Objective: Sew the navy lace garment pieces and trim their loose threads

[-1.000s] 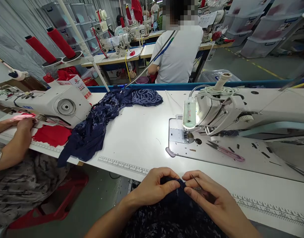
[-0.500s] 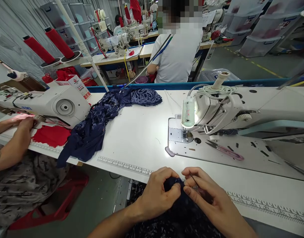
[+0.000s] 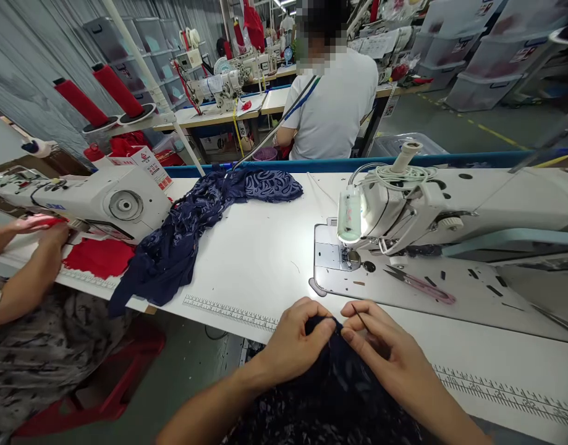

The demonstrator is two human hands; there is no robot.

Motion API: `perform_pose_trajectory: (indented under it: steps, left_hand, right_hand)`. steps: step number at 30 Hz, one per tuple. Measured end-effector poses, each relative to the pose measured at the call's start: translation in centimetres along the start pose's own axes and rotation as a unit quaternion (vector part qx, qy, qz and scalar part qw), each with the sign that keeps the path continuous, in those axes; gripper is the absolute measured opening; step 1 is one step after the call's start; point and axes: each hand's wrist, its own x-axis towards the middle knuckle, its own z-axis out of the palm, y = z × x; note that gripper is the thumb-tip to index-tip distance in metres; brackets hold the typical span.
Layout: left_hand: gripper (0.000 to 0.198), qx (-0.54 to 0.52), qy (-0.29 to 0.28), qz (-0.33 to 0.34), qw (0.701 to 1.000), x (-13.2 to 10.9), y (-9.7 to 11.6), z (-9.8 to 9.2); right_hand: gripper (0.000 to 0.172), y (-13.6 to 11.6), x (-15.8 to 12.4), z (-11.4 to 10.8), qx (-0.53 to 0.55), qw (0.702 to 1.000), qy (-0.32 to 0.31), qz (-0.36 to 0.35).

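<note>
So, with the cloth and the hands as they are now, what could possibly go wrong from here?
The thin dark tool in the right hand is close to the left hand; if its end is sharp, a slip might prick it. It could also snag the dark blue cloth. The pink-handled snips lie with bare blades on the machine bed and might nick a reaching hand.

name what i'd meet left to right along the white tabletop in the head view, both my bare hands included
Flat red fabric piece, crumpled navy patterned fabric, your left hand, your right hand.
</note>
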Motion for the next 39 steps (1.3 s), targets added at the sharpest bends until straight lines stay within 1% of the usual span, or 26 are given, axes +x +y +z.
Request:
perform_pose_trajectory:
  steps: [2, 4, 6, 8, 10, 13, 16, 18, 22, 28, 33, 39]
  left_hand:
    - [0.019, -0.044, -0.03, -0.023, 0.998, 1.9, 0.2, -0.7]
    - [0.022, -0.083, -0.06, -0.049, 0.994, 4.1, 0.3, -1.4]
    - [0.023, -0.094, -0.077, -0.056, 0.991, 6.1, 0.3, -2.0]
    - [0.024, -0.095, -0.097, -0.058, 0.989, 7.4, 0.3, -2.5]
    - [0.025, -0.099, -0.12, -0.06, 0.986, 8.0, 0.1, -2.8]
    - [0.025, -0.108, -0.136, -0.056, 0.983, 7.9, -0.1, -2.8]
    - [0.026, -0.116, -0.142, -0.057, 0.981, 7.7, -0.2, -2.8]
    - [0.026, -0.118, -0.144, -0.058, 0.981, 7.7, -0.2, -2.8]
    - [0.027, -0.119, -0.14, -0.06, 0.981, 7.8, -0.2, -2.9]
    - [0.027, -0.118, -0.139, -0.074, 0.98, 7.8, -0.2, -2.9]
    - [0.026, -0.115, -0.138, -0.067, 0.981, 7.8, -0.2, -2.8]
    - [0.027, -0.121, -0.136, -0.08, 0.98, 7.9, -0.2, -2.7]
  right_hand:
    - [0.031, 0.1, 1.4, -0.3, -0.018, 1.0, 0.015, -0.013]
    - [0.029, 0.3, 2.7, -0.5, -0.06, 0.997, 0.047, -0.03]
    - [0.024, 0.6, 3.7, -0.9, -0.126, 0.987, 0.084, -0.049]
    - [0.02, 0.9, 4.1, -1.3, -0.203, 0.97, 0.109, -0.083]
    - [0.023, 1.3, 4.0, -1.7, -0.274, 0.945, 0.125, -0.126]
    - [0.028, 1.5, 3.5, -2.2, -0.361, 0.905, 0.139, -0.178]
    - [0.028, 1.3, 3.4, -2.6, -0.419, 0.869, 0.148, -0.217]
    - [0.027, 1.2, 3.5, -2.8, -0.434, 0.856, 0.156, -0.235]
    - [0.026, 1.2, 3.9, -3.0, -0.431, 0.852, 0.162, -0.25]
    - [0.024, 1.8, 3.7, -3.1, -0.418, 0.861, 0.149, -0.248]
    - [0.022, 2.1, 3.6, -3.0, -0.402, 0.868, 0.15, -0.25]
    - [0.022, 2.5, 3.6, -3.0, -0.395, 0.873, 0.153, -0.242]
